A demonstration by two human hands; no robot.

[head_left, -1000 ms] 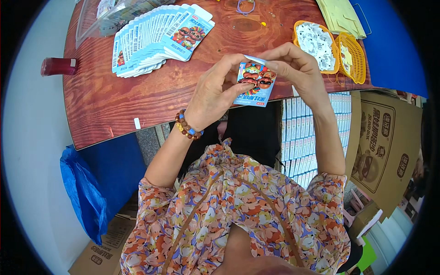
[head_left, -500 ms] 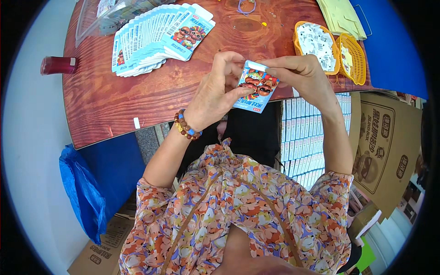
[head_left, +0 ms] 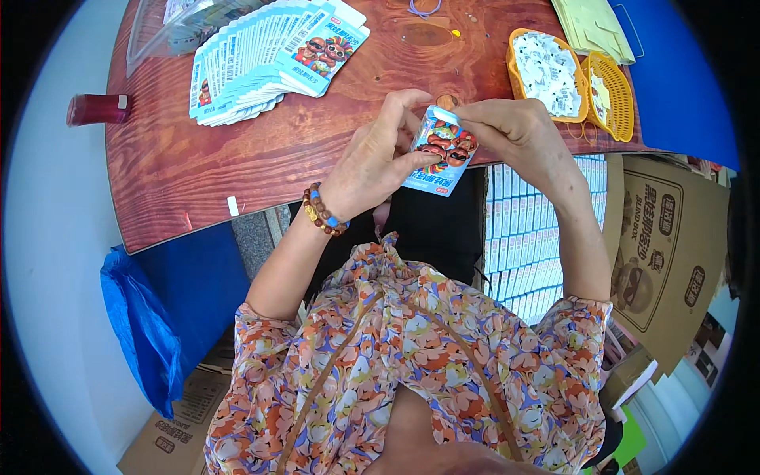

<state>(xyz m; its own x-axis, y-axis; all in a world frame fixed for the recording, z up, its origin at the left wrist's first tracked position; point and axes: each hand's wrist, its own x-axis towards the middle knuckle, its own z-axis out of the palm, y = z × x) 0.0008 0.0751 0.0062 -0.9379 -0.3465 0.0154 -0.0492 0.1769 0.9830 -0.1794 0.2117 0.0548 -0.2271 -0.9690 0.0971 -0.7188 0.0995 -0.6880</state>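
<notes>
A small light-blue cardboard box (head_left: 440,179) with cartoon figures on its face is held just over the table's near edge. My left hand (head_left: 366,168) grips it from the left, with the thumb laid across the printed face and the fingers behind. At the box's far end, my right hand (head_left: 518,136) pinches the white end flap (head_left: 446,116) at its right corner. On the table (head_left: 174,170), left of my hands, flat light-blue cartons (head_left: 245,67) of the same print lie in an overlapping fan.
Two yellow baskets stand at the right: one (head_left: 514,77) holds small white packets, the other (head_left: 621,103) some paper pieces. Yellow sheets (head_left: 590,32) lie behind them. A clear bin (head_left: 150,39) and a dark red jar (head_left: 99,110) are leftward. Packed boxes (head_left: 522,229) stand below the table edge.
My right fingers have shifted slightly along the box's far end, and the white flap now looks folded lower. My left hand keeps its grip.
</notes>
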